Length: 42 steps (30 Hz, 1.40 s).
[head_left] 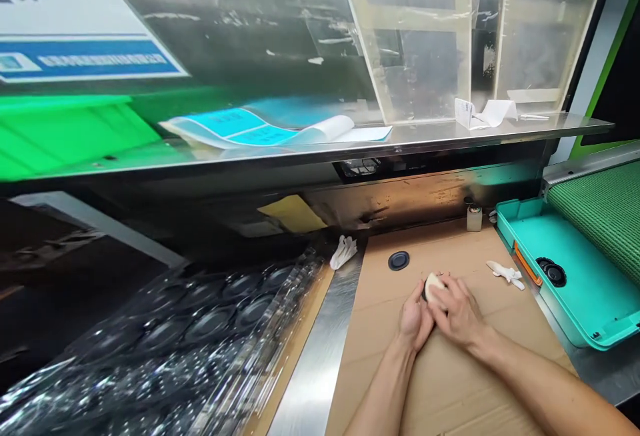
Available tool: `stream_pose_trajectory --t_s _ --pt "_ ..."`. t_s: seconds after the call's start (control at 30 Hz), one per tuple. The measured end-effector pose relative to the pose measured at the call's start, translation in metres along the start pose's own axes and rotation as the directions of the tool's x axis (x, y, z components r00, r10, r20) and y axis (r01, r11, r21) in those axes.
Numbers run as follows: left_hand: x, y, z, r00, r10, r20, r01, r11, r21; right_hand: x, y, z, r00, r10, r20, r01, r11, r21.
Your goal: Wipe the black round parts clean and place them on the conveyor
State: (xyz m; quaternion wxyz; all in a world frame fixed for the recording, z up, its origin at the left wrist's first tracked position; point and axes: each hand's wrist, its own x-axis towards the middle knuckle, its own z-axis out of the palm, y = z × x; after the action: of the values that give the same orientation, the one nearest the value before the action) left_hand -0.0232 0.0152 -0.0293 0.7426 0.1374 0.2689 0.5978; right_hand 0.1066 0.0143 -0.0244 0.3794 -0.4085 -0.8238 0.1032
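Observation:
Over the cardboard sheet (380,356), my left hand (416,319) is closed round a small dark round part (425,291), most of it hidden by fingers and cloth. My right hand (457,309) pinches a folded white cloth (434,284) and presses it against that part. Just beyond the hands, a flat black disc (399,261) lies on the cardboard. A crumpled white cloth (506,274) rests to the right, and a small bottle with a dark top (474,219) stands at the cardboard's far edge.
At right sits a teal bin (575,329) with a black round part (551,272) inside, beside a green conveyor belt (607,203). Clear plastic trays (210,323) hold several dark round parts at left. A metal shelf (400,139) with blue-printed sheets (240,124) overhangs the back.

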Motion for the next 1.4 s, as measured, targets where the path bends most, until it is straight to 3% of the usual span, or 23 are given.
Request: stream_pose_trajectory --t_s 0.1,0.23,0.37,0.5,0.67,0.8,0.9,1.07,1.2,1.4 --pt "0.001 0.001 0.003 0.998 0.039 -0.057 -0.037 0.999 0.037 0.006 0.008 -0.002 0.994 0.099 -0.055 -0.103 0.991 -0.090" --pt "0.002 0.000 0.005 0.998 -0.026 -0.051 0.026 1.000 -0.007 0.000 0.009 -0.001 0.995 -0.085 0.053 0.092 0.988 -0.128" --pt "0.002 0.000 0.006 0.992 0.051 -0.116 -0.048 0.999 0.026 0.004 0.019 -0.002 0.995 0.095 -0.033 -0.099 0.975 -0.198" --pt "0.000 0.003 0.008 0.994 0.046 -0.095 -0.043 0.998 0.038 0.007 0.034 -0.012 0.991 0.125 -0.044 -0.130 0.981 -0.142" --pt "-0.001 0.007 0.009 0.998 0.038 -0.050 -0.034 0.997 0.066 0.009 0.044 -0.030 0.945 0.320 0.076 -0.295 0.926 -0.234" --pt "-0.002 0.008 0.007 0.998 0.041 -0.058 -0.037 0.998 0.056 0.012 0.041 -0.038 0.911 0.384 0.150 -0.340 0.905 -0.254" --pt "-0.003 0.007 0.008 0.997 0.051 -0.059 -0.049 0.998 0.029 0.016 0.035 -0.041 0.889 0.431 0.152 -0.410 0.899 -0.154" --pt "-0.002 0.005 0.008 0.991 0.085 -0.100 -0.082 0.996 0.032 0.017 0.023 -0.046 0.929 0.336 0.157 -0.363 0.910 0.199" --pt "-0.001 0.002 0.006 0.995 0.083 -0.063 -0.080 0.996 0.044 0.011 0.014 -0.045 0.910 0.247 0.332 -0.324 0.925 0.200" --pt "-0.003 -0.006 0.005 0.993 0.119 -0.014 -0.115 0.978 0.173 0.012 0.006 -0.035 0.924 0.278 0.261 -0.358 0.870 0.339"
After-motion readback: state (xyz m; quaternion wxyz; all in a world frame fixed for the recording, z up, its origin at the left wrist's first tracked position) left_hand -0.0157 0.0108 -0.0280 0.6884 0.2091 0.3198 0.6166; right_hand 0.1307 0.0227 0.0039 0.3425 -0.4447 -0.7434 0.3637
